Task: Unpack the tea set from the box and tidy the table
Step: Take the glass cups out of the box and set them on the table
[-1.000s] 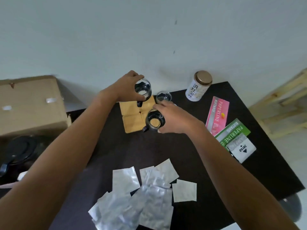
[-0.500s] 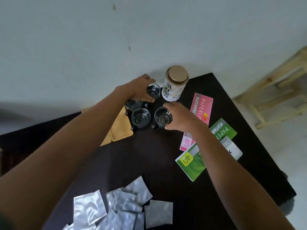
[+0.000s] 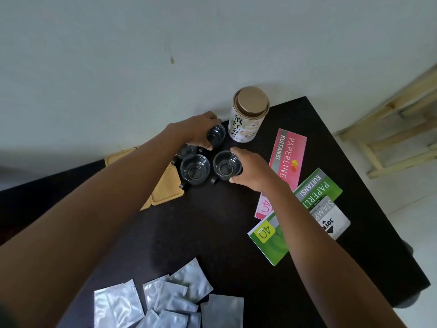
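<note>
Several small glass cups with black handles stand together near the far edge of the black table. My left hand grips the farthest cup by its rim, next to a white tea tin with a gold lid. My right hand holds the rim of another cup standing on the table. A third cup stands free between my arms, and a fourth is partly hidden under my left hand. Wooden coasters lie under my left forearm.
Pink and green receipt books and a white stamp-pad pack lie at the right. Several silver foil sachets are scattered at the near edge. A wall runs behind the table; a wooden frame stands at the right.
Both hands have carried their cups off the coasters to the right, toward the tea tin, and the view has swung right, so the cardboard box has left the frame.
</note>
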